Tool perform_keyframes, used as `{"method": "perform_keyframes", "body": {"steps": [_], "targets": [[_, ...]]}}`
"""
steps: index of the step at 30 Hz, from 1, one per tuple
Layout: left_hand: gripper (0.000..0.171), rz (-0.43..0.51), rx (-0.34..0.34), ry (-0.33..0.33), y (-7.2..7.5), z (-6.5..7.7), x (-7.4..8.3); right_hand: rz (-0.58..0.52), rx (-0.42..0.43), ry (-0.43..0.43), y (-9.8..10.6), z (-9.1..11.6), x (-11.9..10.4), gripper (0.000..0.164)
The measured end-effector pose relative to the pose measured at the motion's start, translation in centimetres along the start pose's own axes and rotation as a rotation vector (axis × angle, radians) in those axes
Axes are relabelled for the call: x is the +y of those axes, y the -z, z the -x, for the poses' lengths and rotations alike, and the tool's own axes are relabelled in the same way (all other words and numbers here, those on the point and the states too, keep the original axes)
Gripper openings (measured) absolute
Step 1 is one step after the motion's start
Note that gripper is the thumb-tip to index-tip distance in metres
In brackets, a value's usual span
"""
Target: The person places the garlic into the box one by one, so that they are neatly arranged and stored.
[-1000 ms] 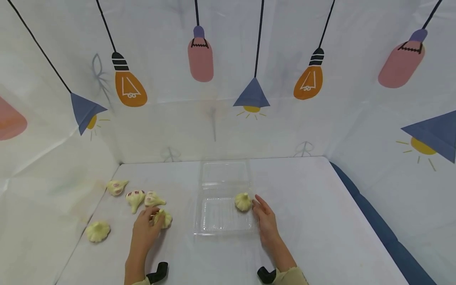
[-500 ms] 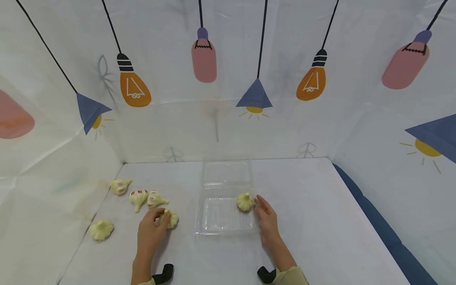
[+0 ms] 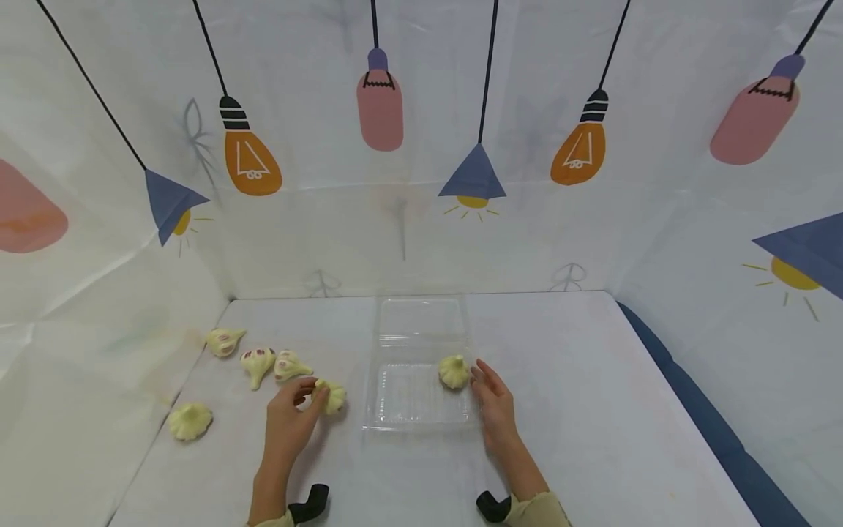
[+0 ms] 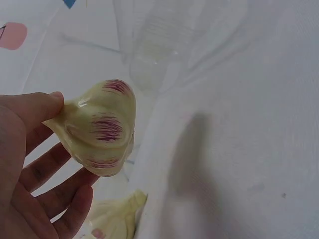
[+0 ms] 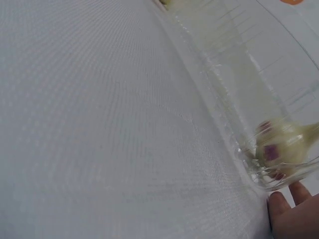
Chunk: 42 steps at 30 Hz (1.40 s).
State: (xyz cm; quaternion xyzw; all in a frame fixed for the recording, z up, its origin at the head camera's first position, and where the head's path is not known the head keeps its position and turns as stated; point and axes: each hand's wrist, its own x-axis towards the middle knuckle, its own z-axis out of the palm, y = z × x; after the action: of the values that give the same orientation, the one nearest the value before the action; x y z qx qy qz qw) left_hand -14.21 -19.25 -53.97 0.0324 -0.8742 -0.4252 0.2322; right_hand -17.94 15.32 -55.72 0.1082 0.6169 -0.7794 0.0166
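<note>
Hands: left [image 3: 290, 420] pinching garlic bulb [image 4: 106, 128], right [image 3: 495, 411] loosely extended beside clear box [image 3: 405, 399]

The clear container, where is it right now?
In the head view, the clear container lies open on the white table, between the left hand and the right hand, one garlic bulb inside.

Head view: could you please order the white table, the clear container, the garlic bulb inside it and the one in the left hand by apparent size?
1. White table
2. Clear container
3. Bulb inside it and held bulb: these look alike, so left unranked.
</note>
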Motion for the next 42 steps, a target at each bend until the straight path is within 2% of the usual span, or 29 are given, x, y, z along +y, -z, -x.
{"method": "perform_keyframes", "body": {"steps": [8,15,29,34,42], "targets": [[0.024,0.036,-0.007,-0.045,0.3,-0.2,2.7,0.016,-0.004,-0.006,0.1,0.0,0.1,0.049],[0.025,0.061,-0.039,-0.083,-0.4,-0.3,4.9,0.002,-0.018,-0.002,0.2,0.0,-0.1,0.049],[0.02,0.163,-0.109,-0.179,-2.9,-0.5,7.1,-0.017,-0.004,-0.016,0.0,0.1,-0.1,0.049],[0.02,0.186,-0.147,-0.197,-4.0,-0.6,7.8,-0.009,-0.007,0.003,-0.1,0.2,-0.1,0.048],[0.019,0.215,-0.179,-0.267,-5.3,-0.9,8.8,-0.01,-0.036,0.064,0.0,0.0,0.5,0.047]]}}
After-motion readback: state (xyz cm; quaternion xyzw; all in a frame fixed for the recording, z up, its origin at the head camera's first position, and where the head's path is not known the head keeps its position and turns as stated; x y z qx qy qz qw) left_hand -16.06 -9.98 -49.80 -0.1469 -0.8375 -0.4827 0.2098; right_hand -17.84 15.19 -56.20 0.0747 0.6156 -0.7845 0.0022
